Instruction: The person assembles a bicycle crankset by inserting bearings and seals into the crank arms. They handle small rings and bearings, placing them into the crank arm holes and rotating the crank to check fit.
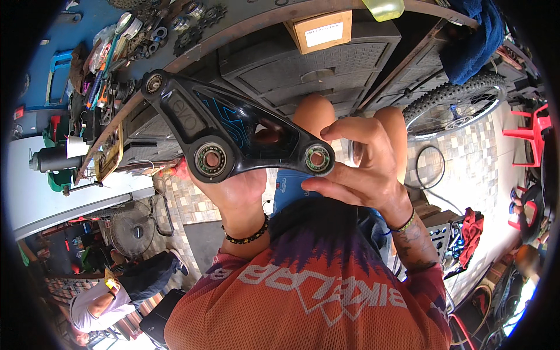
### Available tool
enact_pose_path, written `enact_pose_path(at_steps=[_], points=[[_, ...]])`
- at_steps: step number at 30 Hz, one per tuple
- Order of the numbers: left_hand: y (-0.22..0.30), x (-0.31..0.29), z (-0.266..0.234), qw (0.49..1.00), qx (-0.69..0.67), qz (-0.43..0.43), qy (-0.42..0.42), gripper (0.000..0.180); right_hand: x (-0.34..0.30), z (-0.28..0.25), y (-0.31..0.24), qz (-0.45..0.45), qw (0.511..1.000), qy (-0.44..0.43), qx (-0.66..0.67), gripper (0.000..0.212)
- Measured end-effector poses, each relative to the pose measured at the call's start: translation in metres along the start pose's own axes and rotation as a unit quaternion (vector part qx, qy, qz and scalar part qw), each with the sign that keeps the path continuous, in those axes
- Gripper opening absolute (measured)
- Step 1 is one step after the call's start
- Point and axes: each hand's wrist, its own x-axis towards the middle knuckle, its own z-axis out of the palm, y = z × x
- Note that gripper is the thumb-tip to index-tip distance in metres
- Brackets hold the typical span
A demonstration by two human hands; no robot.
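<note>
A black suspension rocker link from a bicycle is held up before my chest, its printed flat side in view. Ball bearings show in its lower left eye and its right eye; a smaller bearing sits at the upper left tip. My left hand supports the link from beneath and behind, its fingers mostly hidden by the part. Around the right end curl the fingers of my right hand, with one fingertip at the upper edge by the bearing and others below.
Ahead stands a workbench with tools, sprockets and a cardboard box above dark drawers. A bicycle wheel and a red stool are to the right. At the lower left are a fan and another person.
</note>
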Motion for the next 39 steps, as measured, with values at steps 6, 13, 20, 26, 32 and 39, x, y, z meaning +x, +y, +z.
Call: enact_pose_path(at_steps=[6,13,20,26,32,39], points=[[-0.007,0.004,-0.006,0.988,0.052,0.048,0.138,0.064,-0.003,-0.011,-0.003,0.081,0.993,0.051,-0.074,0.065],[-0.012,0.003,0.036,0.992,0.001,0.021,0.123,0.048,-0.001,-0.001,-0.010,0.109,0.982,0.088,0.123,0.107],[-0.019,0.004,0.045,0.991,-0.046,-0.016,0.123,0.054,0.004,-0.005,-0.020,0.175,0.976,0.060,0.117,0.102],[-0.025,-0.002,0.039,0.995,-0.007,-0.065,0.082,0.060,-0.001,-0.017,-0.024,0.265,0.960,0.009,0.088,0.073],[-0.016,-0.010,0.054,0.990,0.081,-0.115,0.029,0.051,0.001,-0.018,-0.030,0.375,0.898,0.100,0.210,0.048],[-0.014,-0.011,0.060,0.984,0.143,-0.106,-0.013,0.065,-0.012,-0.030,-0.016,0.426,0.846,0.073,0.313,0.042]])
